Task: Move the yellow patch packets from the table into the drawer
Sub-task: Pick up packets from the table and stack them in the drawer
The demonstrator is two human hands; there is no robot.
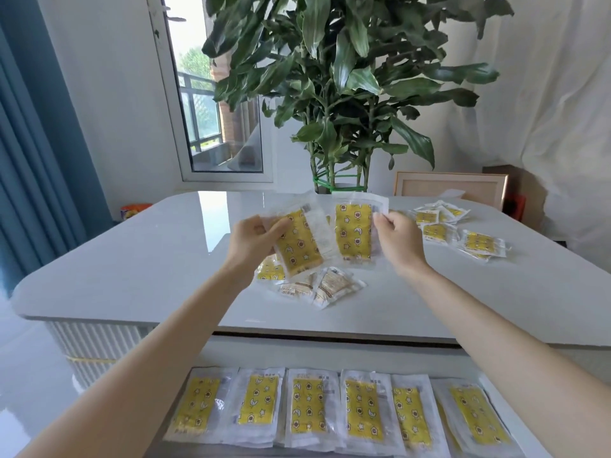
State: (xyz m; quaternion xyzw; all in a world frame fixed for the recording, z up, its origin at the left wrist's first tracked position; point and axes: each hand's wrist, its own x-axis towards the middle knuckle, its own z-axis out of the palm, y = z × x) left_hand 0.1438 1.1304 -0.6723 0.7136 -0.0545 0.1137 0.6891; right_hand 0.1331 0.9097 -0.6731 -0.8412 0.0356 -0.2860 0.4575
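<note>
While both bare forearms stretch forward above the glossy white table (132, 252), the left hand (258, 236) and the right hand (400, 239) are raised side by side over its middle. The left hand's fingers curl round the left edge of a clear plastic packet holding a yellow star-printed patch (299, 246), which tilts with its top leaning left. The right hand pinches a second yellow patch packet (352, 231) at its upper right edge between thumb and fingers, and it hangs nearly upright. The two packets sit just beside each other; whether they touch, I cannot tell. Under them a small loose pile of packets (317, 285) lies on the table, and a scattered group of packets (439, 223) lies farther right. Nearest the person, the open white drawer (330, 353) holds a row of six flat yellow packets (307, 411).
</note>
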